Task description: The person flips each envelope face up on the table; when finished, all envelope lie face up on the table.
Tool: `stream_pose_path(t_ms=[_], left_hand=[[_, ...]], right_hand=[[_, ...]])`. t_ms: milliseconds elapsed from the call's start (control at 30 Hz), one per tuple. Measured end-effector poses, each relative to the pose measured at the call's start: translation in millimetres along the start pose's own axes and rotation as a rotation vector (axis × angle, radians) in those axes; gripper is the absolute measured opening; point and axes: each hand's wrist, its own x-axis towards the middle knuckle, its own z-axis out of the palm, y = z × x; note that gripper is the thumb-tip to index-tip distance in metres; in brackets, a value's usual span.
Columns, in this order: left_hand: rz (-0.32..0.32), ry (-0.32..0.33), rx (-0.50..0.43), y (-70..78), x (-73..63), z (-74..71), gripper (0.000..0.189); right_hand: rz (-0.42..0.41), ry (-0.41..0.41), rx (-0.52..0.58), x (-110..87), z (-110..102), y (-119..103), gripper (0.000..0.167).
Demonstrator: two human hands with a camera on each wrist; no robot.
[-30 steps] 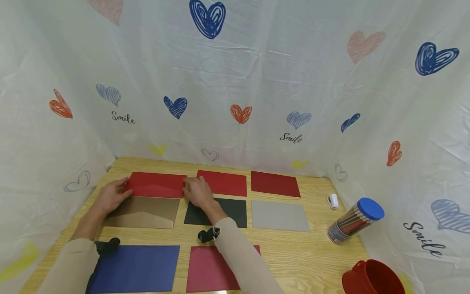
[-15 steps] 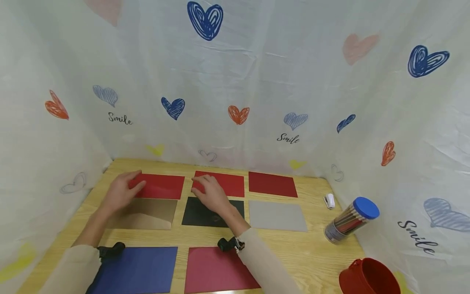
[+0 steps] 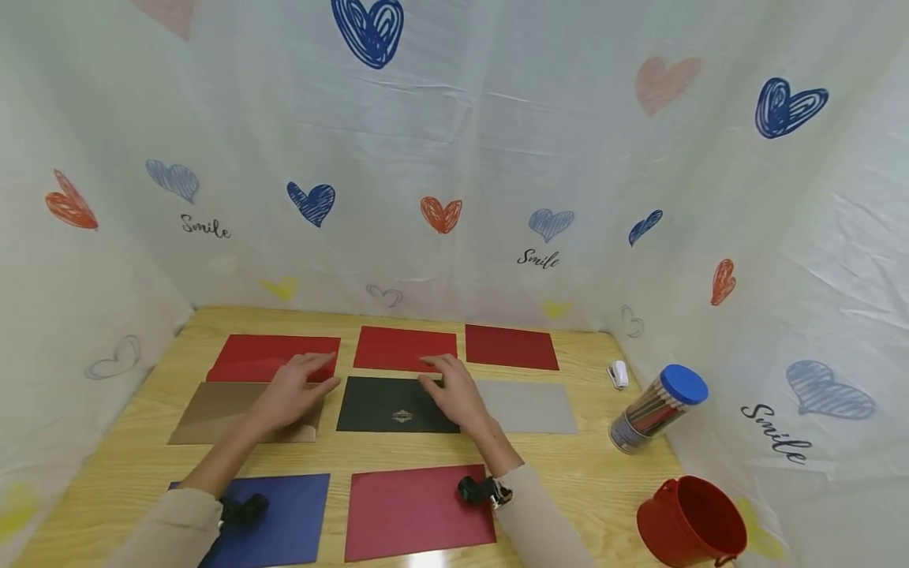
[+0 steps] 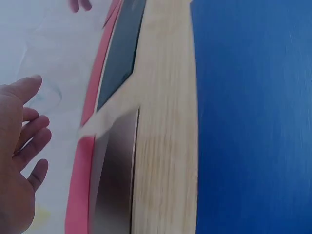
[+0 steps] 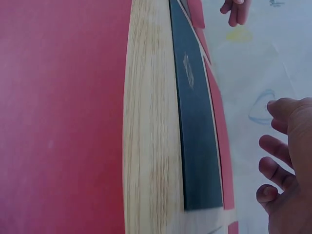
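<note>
My left hand [image 3: 289, 394] hovers over the border of a tan rectangular card [image 3: 220, 406] and a red one [image 3: 266, 351] behind it, holding nothing. Its fingers are loosely bent in the left wrist view. My right hand [image 3: 458, 394], also holding nothing, hangs over the right end of a dark green card [image 3: 376, 402] with a small gold emblem. A second red card [image 3: 405, 347] lies beyond it, and a grey card [image 3: 533, 406] to its right. Nearer me are a blue card [image 3: 298, 505], partly hidden by my left arm, and a crimson card [image 3: 405, 505].
A dark red card [image 3: 511, 347] lies at the back. On the right stand a white stapler-like item [image 3: 619, 375], a clear jar of pencils [image 3: 649, 410] with a blue lid, and a red bucket [image 3: 667, 521]. A white curtain [image 3: 440, 142] with hearts surrounds the table.
Both hands have let go of the left red card and lifted off it. They have moved right and nearer me, the right hand to the dark green card. The head view has shifted right.
</note>
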Motion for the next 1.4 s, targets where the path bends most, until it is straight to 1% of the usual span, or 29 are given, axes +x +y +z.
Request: stream_pose_path(t_ms=[167, 233, 400, 533, 633, 767, 867, 933, 1033, 1133, 1200, 1300, 1400], left_hand=[[0.007, -0.04, -0.035, 10.5, 6.4, 16.2, 0.056], [0.011, -0.048, -0.04, 14.8, 10.7, 21.4, 0.057], [0.022, -0.049, -0.037, 25.2, 24.8, 35.4, 0.057], [0.023, -0.054, -0.054, 29.8, 36.8, 48.5, 0.059], [0.03, -0.06, -0.068, 32.9, 47.7, 62.2, 0.058], [0.022, -0.069, -0.056, 37.3, 63.6, 83.2, 0.058], [-0.011, -0.084, -0.041, 43.6, 75.3, 99.2, 0.058], [-0.033, -0.093, -0.035, 50.0, 83.3, 110.3, 0.058], [-0.063, -0.111, -0.017, 64.5, 96.7, 125.2, 0.059], [-0.067, -0.124, 0.023, 80.5, 109.9, 138.2, 0.059], [-0.062, -0.139, 0.038, 90.3, 117.9, 145.2, 0.058], [-0.05, -0.172, 0.011, 101.3, 126.0, 154.6, 0.058], [-0.044, -0.208, -0.045, 108.0, 129.5, 162.4, 0.059]], right_hand=[[0.066, 0.013, 0.031, -10.3, -3.6, 11.8, 0.041], [0.078, 0.022, 0.037, -13.2, -6.0, 16.1, 0.04], [0.093, 0.035, 0.037, -17.1, -17.4, 25.8, 0.041], [0.119, 0.052, 0.02, -15.9, -25.8, 38.1, 0.042], [0.154, 0.065, 0.012, -14.4, -32.8, 55.9, 0.041], [0.238, 0.103, -0.002, -14.1, -45.7, 83.3, 0.039], [0.295, 0.142, -0.02, -14.7, -58.6, 102.8, 0.039], [0.334, 0.156, -0.024, -15.4, -69.4, 115.2, 0.04], [0.396, 0.174, -0.043, -16.6, -86.7, 133.2, 0.043], [0.474, 0.2, -0.077, -18.7, -101.8, 150.0, 0.045], [0.512, 0.222, -0.103, -21.1, -109.4, 159.5, 0.046], [0.548, 0.25, -0.115, -26.1, -116.1, 170.1, 0.046], [0.571, 0.243, -0.09, -31.1, -116.8, 176.3, 0.047]])
